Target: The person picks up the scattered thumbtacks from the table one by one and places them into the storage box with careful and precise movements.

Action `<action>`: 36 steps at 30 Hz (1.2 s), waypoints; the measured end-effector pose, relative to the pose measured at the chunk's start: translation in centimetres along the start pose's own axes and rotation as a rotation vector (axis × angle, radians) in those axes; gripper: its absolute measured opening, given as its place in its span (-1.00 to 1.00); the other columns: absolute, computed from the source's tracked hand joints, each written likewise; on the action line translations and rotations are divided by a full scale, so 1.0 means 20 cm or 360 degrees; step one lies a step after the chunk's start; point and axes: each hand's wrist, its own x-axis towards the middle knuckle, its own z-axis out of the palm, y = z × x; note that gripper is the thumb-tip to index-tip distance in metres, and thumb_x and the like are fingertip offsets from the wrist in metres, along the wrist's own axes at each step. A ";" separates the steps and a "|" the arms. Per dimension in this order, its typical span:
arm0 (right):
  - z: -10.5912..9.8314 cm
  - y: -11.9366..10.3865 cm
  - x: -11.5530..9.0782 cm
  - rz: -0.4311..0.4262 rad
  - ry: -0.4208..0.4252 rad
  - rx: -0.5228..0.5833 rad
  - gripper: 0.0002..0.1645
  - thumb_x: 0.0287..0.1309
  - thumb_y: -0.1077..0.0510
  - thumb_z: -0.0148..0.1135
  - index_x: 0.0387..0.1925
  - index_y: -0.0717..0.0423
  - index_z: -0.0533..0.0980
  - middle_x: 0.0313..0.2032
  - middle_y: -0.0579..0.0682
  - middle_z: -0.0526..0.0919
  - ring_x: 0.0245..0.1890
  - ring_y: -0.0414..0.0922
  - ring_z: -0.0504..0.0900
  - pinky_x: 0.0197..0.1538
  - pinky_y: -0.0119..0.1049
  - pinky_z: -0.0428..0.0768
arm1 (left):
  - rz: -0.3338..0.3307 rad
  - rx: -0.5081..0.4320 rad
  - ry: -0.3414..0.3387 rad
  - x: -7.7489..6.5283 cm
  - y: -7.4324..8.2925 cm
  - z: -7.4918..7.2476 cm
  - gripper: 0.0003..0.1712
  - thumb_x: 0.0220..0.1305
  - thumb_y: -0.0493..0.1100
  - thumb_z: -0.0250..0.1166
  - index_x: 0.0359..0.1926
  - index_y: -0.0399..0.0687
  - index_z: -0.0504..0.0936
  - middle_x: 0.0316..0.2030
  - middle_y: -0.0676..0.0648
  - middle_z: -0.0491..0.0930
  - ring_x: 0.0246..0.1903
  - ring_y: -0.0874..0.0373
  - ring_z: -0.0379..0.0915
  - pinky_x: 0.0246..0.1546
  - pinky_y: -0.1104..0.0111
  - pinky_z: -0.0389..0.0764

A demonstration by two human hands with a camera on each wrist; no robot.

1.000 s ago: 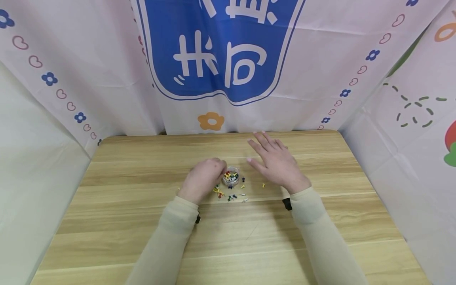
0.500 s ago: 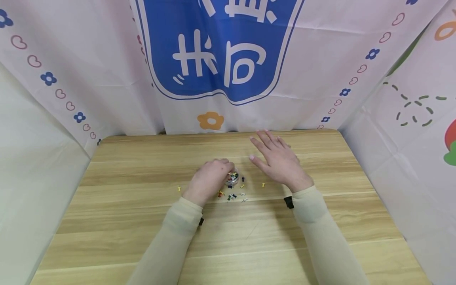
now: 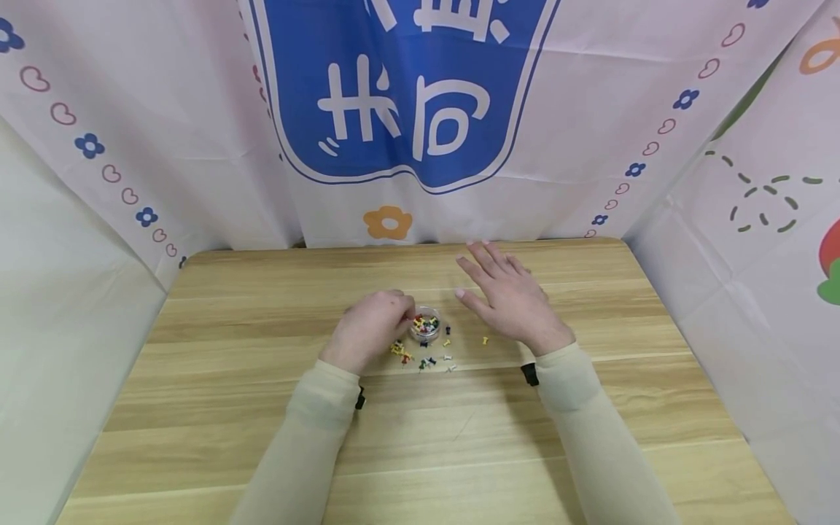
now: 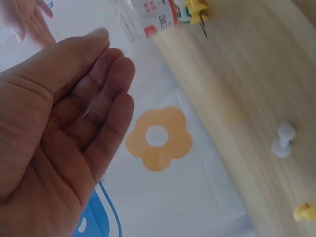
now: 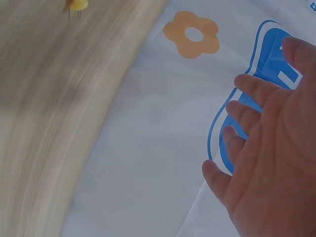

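Observation:
My left hand hovers at the left side of a small round clear tub holding mixed-colour push pins. Its fingers are loosely bent in the left wrist view, thumb tip near the index fingertip, and no pin shows between them. The labelled wall of the tub appears there beyond the fingertips. Loose yellow and red push pins lie below the left hand; white ones lie in front of the tub. Over the table to the right, my right hand is spread with straight fingers and holds nothing.
A single yellow push pin lies apart, near the right wrist. The wooden table ends at a white printed curtain behind, with more white cloth at both sides.
The left hand reached right over the tub, then drew back left, uncovering the tub and the pins beside it. The right hand shifted only slightly and stayed spread.

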 end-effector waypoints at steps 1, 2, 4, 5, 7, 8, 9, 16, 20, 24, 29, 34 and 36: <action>0.00 0.00 0.00 -0.0003 -0.0003 -0.0001 -0.09 0.51 -0.49 -0.44 0.65 -0.15 0.07 0.66 -0.07 -0.18 0.63 0.00 -0.25 0.60 0.13 -0.10 | -0.0013 -0.0004 -0.0018 0.00 -0.01 0.00 -0.89 0.35 -0.15 0.41 -0.34 0.07 0.66 -0.39 0.11 0.58 -0.45 0.26 0.46 -0.40 0.39 0.58; 0.00 0.00 0.00 -0.0005 -0.0008 -0.0001 -0.09 0.51 -0.49 -0.44 0.66 -0.15 0.07 0.66 -0.07 -0.19 0.63 -0.01 -0.26 0.60 0.13 -0.11 | -0.0026 -0.0013 -0.0038 -0.01 -0.01 0.00 -0.90 0.35 -0.14 0.42 -0.34 0.07 0.67 -0.39 0.12 0.59 -0.45 0.26 0.46 -0.39 0.38 0.59; 0.01 -0.01 0.00 -0.0007 -0.0015 0.0003 -0.09 0.51 -0.48 -0.42 0.66 -0.14 0.06 0.66 -0.09 -0.22 0.63 -0.03 -0.30 0.60 0.13 -0.13 | -0.0049 -0.0029 -0.0078 -0.01 -0.03 -0.01 -0.90 0.35 -0.14 0.41 -0.34 0.06 0.69 -0.40 0.12 0.60 -0.44 0.27 0.47 -0.36 0.38 0.61; 0.01 -0.01 0.00 -0.0007 -0.0019 0.0007 -0.09 0.51 -0.48 -0.42 0.66 -0.14 0.06 0.66 -0.10 -0.23 0.63 -0.05 -0.33 0.60 0.12 -0.15 | -0.0062 -0.0037 -0.0102 -0.02 -0.03 -0.01 -0.91 0.35 -0.15 0.41 -0.35 0.06 0.70 -0.41 0.12 0.61 -0.44 0.27 0.48 -0.35 0.38 0.62; 0.01 -0.01 0.00 -0.0008 -0.0022 0.0017 -0.10 0.51 -0.48 -0.40 0.66 -0.14 0.06 0.65 -0.11 -0.25 0.62 -0.08 -0.35 0.61 0.11 -0.17 | -0.0075 -0.0048 -0.0141 -0.02 -0.04 -0.01 -0.90 0.34 -0.17 0.40 -0.35 0.06 0.70 -0.41 0.12 0.61 -0.43 0.27 0.49 -0.33 0.37 0.63; 0.01 -0.02 0.00 -0.0011 -0.0021 0.0020 -0.10 0.52 -0.47 -0.40 0.65 -0.13 0.07 0.65 -0.12 -0.25 0.62 -0.08 -0.36 0.61 0.10 -0.17 | -0.0080 -0.0053 -0.0160 -0.03 -0.05 -0.01 -0.90 0.35 -0.18 0.39 -0.36 0.06 0.70 -0.42 0.12 0.61 -0.42 0.26 0.49 -0.32 0.37 0.63; 0.01 -0.02 0.00 -0.0014 -0.0021 0.0021 -0.10 0.52 -0.47 -0.40 0.65 -0.13 0.08 0.66 -0.12 -0.25 0.62 -0.08 -0.36 0.61 0.10 -0.17 | -0.0085 -0.0057 -0.0181 -0.03 -0.05 -0.01 -0.89 0.34 -0.19 0.39 -0.36 0.06 0.70 -0.42 0.12 0.61 -0.41 0.26 0.49 -0.31 0.37 0.63; 0.01 -0.02 0.01 -0.0028 -0.0022 0.0016 -0.10 0.52 -0.46 -0.39 0.65 -0.11 0.09 0.66 -0.12 -0.24 0.62 -0.08 -0.35 0.61 0.09 -0.15 | -0.0100 -0.0081 -0.0319 -0.03 -0.06 0.02 -0.87 0.31 -0.20 0.43 -0.40 0.09 0.71 -0.42 0.15 0.61 -0.38 0.24 0.49 -0.29 0.35 0.60; 0.02 -0.02 0.01 -0.0024 -0.0032 0.0007 -0.10 0.52 -0.47 -0.41 0.66 -0.14 0.07 0.66 -0.13 -0.25 0.63 -0.07 -0.34 0.61 0.09 -0.14 | -0.0110 -0.0080 -0.0358 -0.03 -0.06 0.03 -0.84 0.29 -0.21 0.44 -0.43 0.10 0.69 -0.44 0.16 0.59 -0.41 0.23 0.47 -0.32 0.35 0.57; 0.02 -0.02 0.01 -0.0025 -0.0032 0.0003 -0.11 0.52 -0.48 -0.43 0.66 -0.16 0.05 0.66 -0.12 -0.24 0.63 -0.04 -0.31 0.61 0.10 -0.14 | -0.0106 -0.0085 -0.0365 -0.03 -0.06 0.05 -0.83 0.27 -0.23 0.44 -0.44 0.09 0.67 -0.45 0.15 0.56 -0.42 0.22 0.46 -0.36 0.36 0.55; 0.02 -0.02 0.01 -0.0035 -0.0021 0.0010 -0.10 0.52 -0.47 -0.41 0.65 -0.13 0.08 0.66 -0.10 -0.22 0.63 0.02 -0.24 0.60 0.13 -0.11 | -0.0136 -0.0153 -0.0373 -0.04 -0.07 0.04 -0.86 0.25 -0.25 0.46 -0.41 0.03 0.67 -0.43 0.12 0.58 -0.40 0.19 0.46 -0.36 0.33 0.56; 0.02 -0.02 0.00 -0.0031 -0.0030 0.0011 -0.10 0.52 -0.46 -0.41 0.65 -0.10 0.09 0.66 -0.09 -0.22 0.63 0.03 -0.23 0.60 0.14 -0.11 | -0.0220 -0.0165 -0.0398 -0.05 -0.09 0.04 -0.88 0.23 -0.24 0.47 -0.38 0.01 0.66 -0.39 0.09 0.59 -0.37 0.17 0.47 -0.31 0.29 0.58; 0.02 -0.02 0.00 -0.0025 -0.0035 0.0008 -0.11 0.53 -0.46 -0.41 0.65 -0.11 0.09 0.66 -0.09 -0.21 0.63 0.02 -0.25 0.60 0.13 -0.11 | -0.0239 -0.0158 -0.0409 -0.05 -0.10 0.04 -0.86 0.23 -0.24 0.47 -0.38 0.01 0.65 -0.40 0.09 0.58 -0.37 0.16 0.47 -0.31 0.29 0.58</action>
